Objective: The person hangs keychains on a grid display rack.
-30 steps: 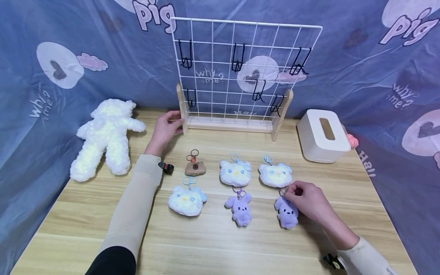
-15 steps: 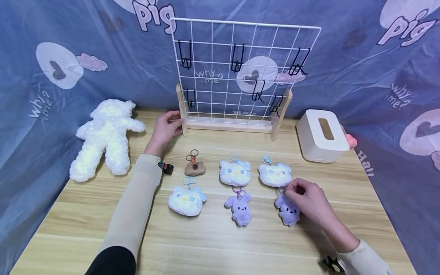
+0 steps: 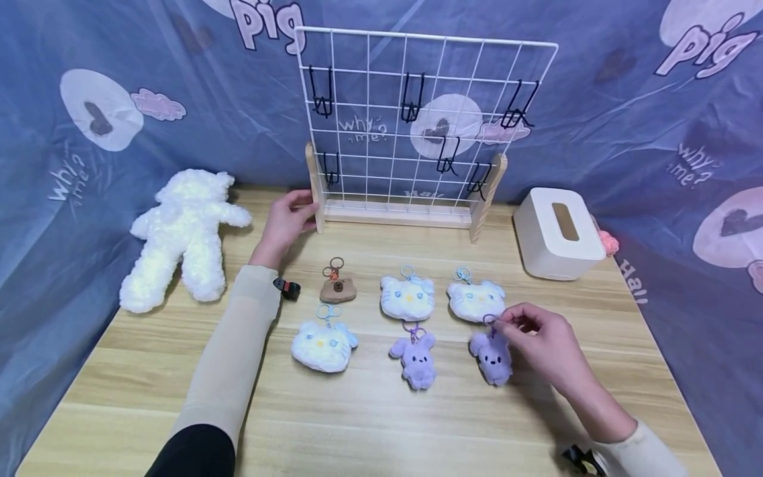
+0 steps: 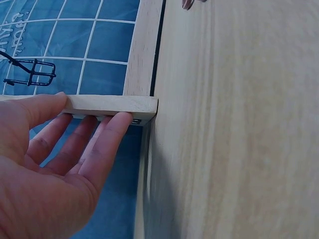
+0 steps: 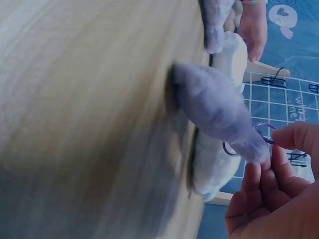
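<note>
My right hand (image 3: 551,344) pinches the metal ring (image 5: 258,130) of a purple plush keychain (image 3: 493,361) between thumb and finger. The plush, a long-eared animal, hangs tilted low over the table in the right wrist view. At the back, my left hand (image 3: 286,222) holds the left wooden upright (image 4: 107,103) of a white wire grid rack (image 3: 390,139), thumb on one side and fingers on the other. A second purple plush keychain (image 3: 418,363) lies left of the held one. Beyond them lie two white cat-face keychains, one in the middle (image 3: 408,299) and one to the right (image 3: 475,301).
Several black hooks (image 3: 411,109) hang on the grid. A brown animal keychain (image 3: 338,290) and another white cat-face keychain (image 3: 324,348) lie on the left. A white plush bear (image 3: 185,232) lies far left, and a white tissue box (image 3: 557,232) stands back right.
My right hand has raised the purple keychain by its ring; the plush has tipped more upright and shifted slightly. The left hand stays on the rack's upright.
</note>
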A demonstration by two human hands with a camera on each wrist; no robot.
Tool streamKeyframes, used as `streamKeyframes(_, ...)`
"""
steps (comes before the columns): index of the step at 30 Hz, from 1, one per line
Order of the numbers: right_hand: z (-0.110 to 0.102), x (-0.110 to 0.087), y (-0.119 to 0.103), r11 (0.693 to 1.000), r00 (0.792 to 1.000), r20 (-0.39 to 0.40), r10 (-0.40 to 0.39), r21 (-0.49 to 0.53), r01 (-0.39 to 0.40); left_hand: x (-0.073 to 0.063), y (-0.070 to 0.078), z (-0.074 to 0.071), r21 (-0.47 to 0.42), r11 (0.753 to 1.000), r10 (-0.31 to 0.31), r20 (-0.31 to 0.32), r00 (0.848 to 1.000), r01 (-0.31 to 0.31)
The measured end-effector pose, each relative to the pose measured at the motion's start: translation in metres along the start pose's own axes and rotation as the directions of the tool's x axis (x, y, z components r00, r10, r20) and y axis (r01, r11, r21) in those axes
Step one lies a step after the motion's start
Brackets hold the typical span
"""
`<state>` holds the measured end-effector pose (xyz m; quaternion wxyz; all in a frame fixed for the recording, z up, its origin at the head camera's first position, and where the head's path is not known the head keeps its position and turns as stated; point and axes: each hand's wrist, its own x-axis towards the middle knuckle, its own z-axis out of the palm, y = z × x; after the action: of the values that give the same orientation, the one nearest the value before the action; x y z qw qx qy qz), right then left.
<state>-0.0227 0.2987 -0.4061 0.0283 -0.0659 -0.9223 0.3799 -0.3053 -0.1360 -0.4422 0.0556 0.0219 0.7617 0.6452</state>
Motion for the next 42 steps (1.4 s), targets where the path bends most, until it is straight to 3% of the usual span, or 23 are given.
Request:
streamKeyframes(7, -0.007, 0.000, -0.007, 0.997, 0.996, -0.045, -0.077, 0.028, 0.078, 0.001, -0.001, -0.001, 0.011, 1.000, 0.007, -0.001, 1.000, -0.007)
streamKeyframes(23, -0.022, 0.005, -0.025, 0.992, 0.987, -0.104, -0.122, 0.017, 0.125, 0.000, -0.001, 0.000, -0.003, 1.000, 0.021, -0.005, 1.000, -0.021)
streamKeyframes(42, -0.043, 0.045, -0.040, 0.980, 0.980, -0.138, -0.143, 0.121, 0.159, 0.000, 0.000, 0.000, -0.019, 1.000, -0.005, 0.008, 1.000, 0.005)
